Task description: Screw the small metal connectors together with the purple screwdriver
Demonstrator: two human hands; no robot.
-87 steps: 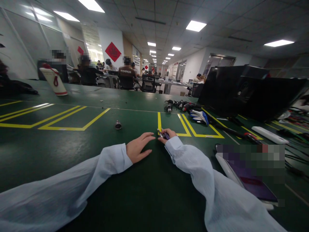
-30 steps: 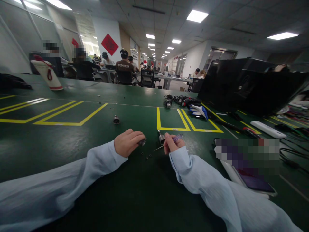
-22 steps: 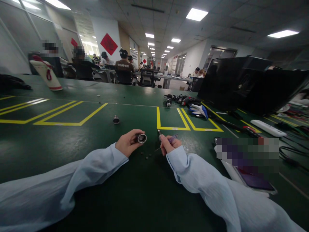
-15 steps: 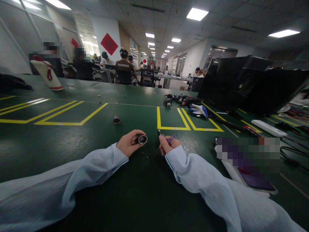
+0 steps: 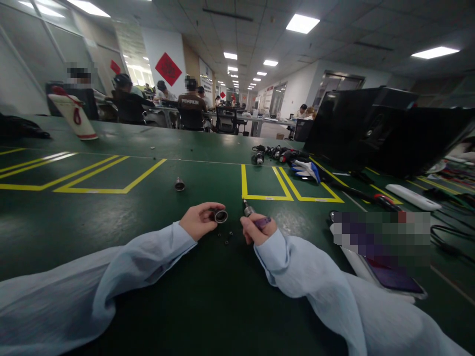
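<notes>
My left hand point(image 5: 199, 221) is closed on a round metal shell point(image 5: 221, 216), its open end turned toward me. In my right hand point(image 5: 259, 231), the fingers are closed round a small screwdriver with a clear purple handle point(image 5: 262, 222); its thin shaft is hard to make out now. Just beyond those fingers is a metal connector part point(image 5: 248, 210) with a narrow tip, partly hidden by the hand. Between the two hands, several tiny dark pieces point(image 5: 226, 242) lie on the green table. Farther off, another metal shell point(image 5: 179, 184) stands apart from both hands.
Yellow tape outlines point(image 5: 267, 198) mark the green tabletop. Connectors and cables point(image 5: 272, 153) lie beyond, beside a blue-white glove point(image 5: 306, 170). At right are a phone point(image 5: 395, 277), a white bar point(image 5: 413, 197) and black monitors point(image 5: 341, 128). A cup point(image 5: 76, 116) stands far left; people sit behind.
My right hand has drawn slightly down and turned, uncovering more of the metal connector part beyond it. My left hand and its shell have shifted only slightly.
</notes>
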